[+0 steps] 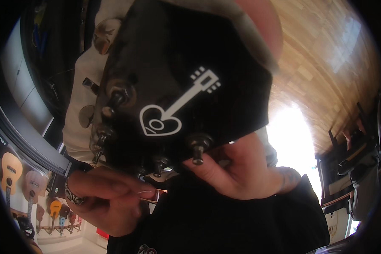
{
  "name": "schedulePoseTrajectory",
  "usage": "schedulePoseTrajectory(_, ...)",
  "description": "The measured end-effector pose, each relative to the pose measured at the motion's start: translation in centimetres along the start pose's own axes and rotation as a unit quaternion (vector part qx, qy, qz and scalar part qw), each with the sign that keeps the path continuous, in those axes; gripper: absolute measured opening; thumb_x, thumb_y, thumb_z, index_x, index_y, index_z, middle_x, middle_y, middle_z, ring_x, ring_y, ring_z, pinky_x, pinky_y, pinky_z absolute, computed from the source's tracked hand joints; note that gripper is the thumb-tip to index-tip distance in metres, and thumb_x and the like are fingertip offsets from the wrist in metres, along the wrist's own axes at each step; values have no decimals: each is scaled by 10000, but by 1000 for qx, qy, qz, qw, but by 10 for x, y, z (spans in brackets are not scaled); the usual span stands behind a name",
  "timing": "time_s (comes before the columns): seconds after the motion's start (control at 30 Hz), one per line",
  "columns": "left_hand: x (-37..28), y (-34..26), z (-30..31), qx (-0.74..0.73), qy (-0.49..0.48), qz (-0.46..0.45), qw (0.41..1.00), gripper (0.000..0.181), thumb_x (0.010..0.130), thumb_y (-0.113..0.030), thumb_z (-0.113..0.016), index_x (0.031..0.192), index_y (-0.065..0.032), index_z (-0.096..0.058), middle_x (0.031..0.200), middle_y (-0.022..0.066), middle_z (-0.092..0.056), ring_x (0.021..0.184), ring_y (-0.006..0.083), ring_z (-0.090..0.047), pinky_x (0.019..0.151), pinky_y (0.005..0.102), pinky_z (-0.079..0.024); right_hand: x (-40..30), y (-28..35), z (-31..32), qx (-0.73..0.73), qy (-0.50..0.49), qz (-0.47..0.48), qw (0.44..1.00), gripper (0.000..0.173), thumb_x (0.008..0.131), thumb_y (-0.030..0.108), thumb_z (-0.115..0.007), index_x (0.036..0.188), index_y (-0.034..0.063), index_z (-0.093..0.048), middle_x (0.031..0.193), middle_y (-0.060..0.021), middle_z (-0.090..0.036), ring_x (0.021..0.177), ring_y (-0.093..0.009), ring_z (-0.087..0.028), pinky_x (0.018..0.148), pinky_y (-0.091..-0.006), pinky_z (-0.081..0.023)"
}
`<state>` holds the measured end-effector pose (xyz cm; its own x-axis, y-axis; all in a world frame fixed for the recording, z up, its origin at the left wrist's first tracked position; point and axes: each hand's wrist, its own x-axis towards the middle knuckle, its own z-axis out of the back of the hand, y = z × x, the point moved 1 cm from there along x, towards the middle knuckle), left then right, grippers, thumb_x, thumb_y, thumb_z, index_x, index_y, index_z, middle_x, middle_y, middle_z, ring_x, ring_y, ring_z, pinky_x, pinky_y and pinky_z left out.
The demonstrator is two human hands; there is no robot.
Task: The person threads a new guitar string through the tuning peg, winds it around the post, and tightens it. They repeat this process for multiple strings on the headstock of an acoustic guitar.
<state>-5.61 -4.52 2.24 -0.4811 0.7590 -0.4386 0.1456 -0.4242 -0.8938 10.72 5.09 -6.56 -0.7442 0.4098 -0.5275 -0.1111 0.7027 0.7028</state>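
Observation:
A glossy black guitar headstock [177,47] fills the upper middle, close to the camera. It bears a white emblem [181,101] of a heart-bodied guitar. Metal tuning posts stand up from its face, among them one at the left [117,98] and one at the lower right [198,152]. Round metal tuner buttons [106,36] stick out along its left side. My right hand [241,171] grips the lower right edge, thumb beside a post, other fingers partly hidden behind. Near the lower left edge, my left hand [104,197] has its fingertips together; whether they hold anything is unclear.
Small guitars or ukuleles [11,171] hang along a wall at the lower left, near a grey curved edge [35,143]. Wooden flooring [314,47] spreads over the upper right, beside strong glare. A person [365,181] is at the far right, near dark furniture.

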Motion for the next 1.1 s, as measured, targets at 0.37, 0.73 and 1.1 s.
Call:
schedulePoseTrajectory(0.37,-2,-1,-5,40,-28,3,999,195,953,-64,-600,975,4,-419,738,229,-626,326,61,-368,357,136,-302,0,-5,3,-296,-61,240,922,265,793,139,-787,919,-28,-623,677,-69,-578,522,-178,-572,432,-299,-437)
schedulePoseTrajectory(0.73,-3,-4,-2,39,-31,1,999,225,895,-11,-666,1037,-12,-491,813,210,-696,503,126,-628,463,217,-538,3,10,4,-161,-75,86,980,164,873,133,-700,856,-22,-651,635,-67,-569,492,-181,-553,427,-283,-430)
schedulePoseTrajectory(1.1,-6,-6,-3,17,-62,23,998,222,899,-19,-666,1029,-22,-486,783,203,-693,484,121,-614,431,200,-510,-2,7,-1,47,43,-48,997,364,1031,326,-494,931,-1,-619,571,-24,-578,459,-75,-498,377,-228,-317)
